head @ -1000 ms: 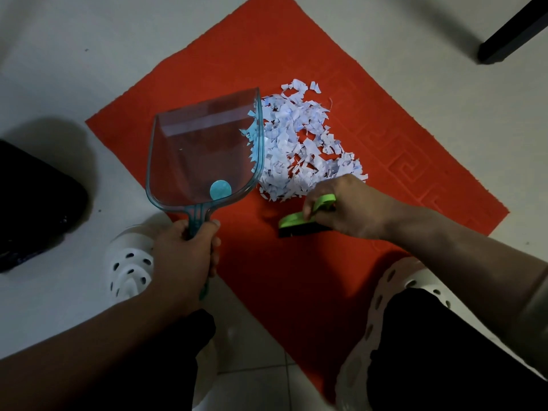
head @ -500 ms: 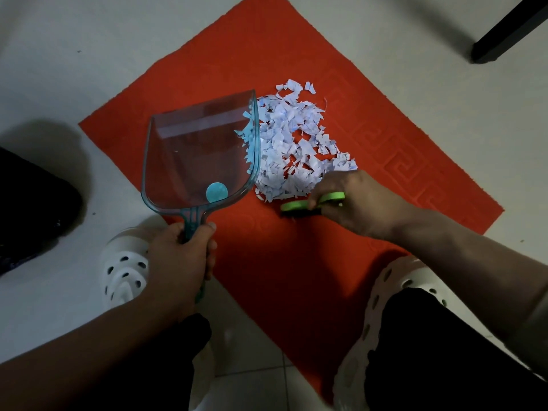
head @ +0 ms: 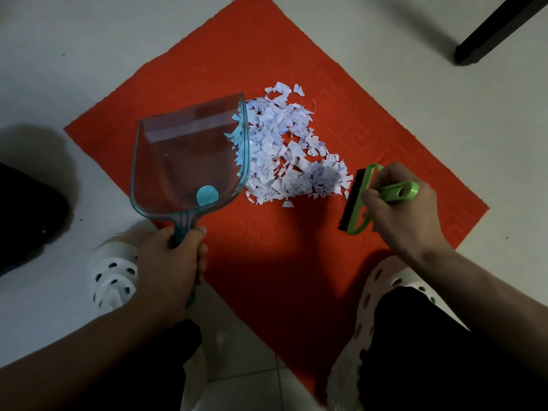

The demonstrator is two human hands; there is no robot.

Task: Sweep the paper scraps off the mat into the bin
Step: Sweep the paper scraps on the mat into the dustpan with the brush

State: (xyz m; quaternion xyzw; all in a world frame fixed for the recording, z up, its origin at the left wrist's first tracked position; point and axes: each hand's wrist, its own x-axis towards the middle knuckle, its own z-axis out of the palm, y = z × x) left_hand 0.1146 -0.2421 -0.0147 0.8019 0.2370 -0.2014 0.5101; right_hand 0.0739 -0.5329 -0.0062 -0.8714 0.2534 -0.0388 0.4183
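left hand [head: 170,259] wrapped round dustpan [head: 189,161] handle, left of scrap pile [head: 290,155]; right hand [head: 400,209] gripping green brush [head: 360,200], bristles probably touching pile's right edge.

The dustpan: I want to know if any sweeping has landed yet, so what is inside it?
Almost nothing: through the clear dustpan the red mat shows, plus a round blue sticker. The paper scraps lie beside its right wall, a few showing through it.
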